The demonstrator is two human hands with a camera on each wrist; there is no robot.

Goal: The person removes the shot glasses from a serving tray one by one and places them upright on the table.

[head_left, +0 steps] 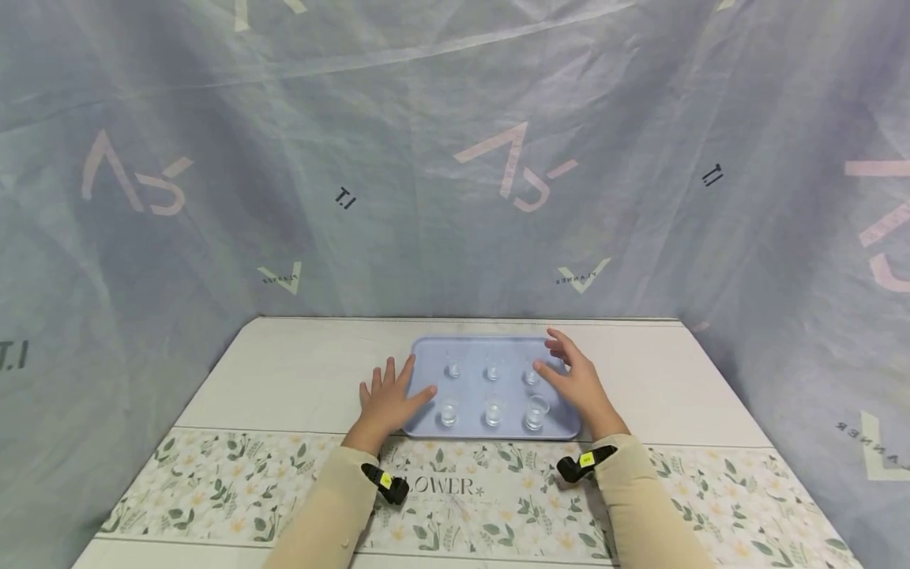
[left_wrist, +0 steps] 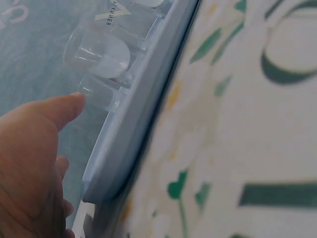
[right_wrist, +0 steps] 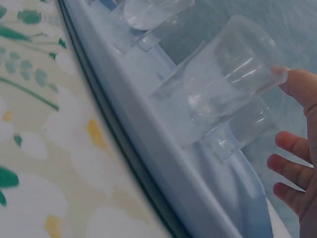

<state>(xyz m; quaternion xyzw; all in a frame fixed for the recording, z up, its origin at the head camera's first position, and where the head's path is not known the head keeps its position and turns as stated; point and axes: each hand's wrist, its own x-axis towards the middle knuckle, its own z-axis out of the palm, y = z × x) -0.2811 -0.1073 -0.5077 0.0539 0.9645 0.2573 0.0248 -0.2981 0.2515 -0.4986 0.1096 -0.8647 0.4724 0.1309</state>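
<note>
On a light blue tray stand small clear cups in two rows of three. The front right cup looks the largest, and liquid shows in the front ones. My left hand is spread at the tray's left edge, its thumb pointing toward the front left cup. At the right side my right hand hovers with parted, slightly bent fingers, its thumb by the back right cup. In the right wrist view, the thumb tip overlaps the rim of a large clear cup. Neither hand holds anything.
The tray lies on a white table, just behind a flower-printed strip with lettering. Grey printed curtains hang behind and at both sides. Each wrist wears a black camera band over a beige sleeve.
</note>
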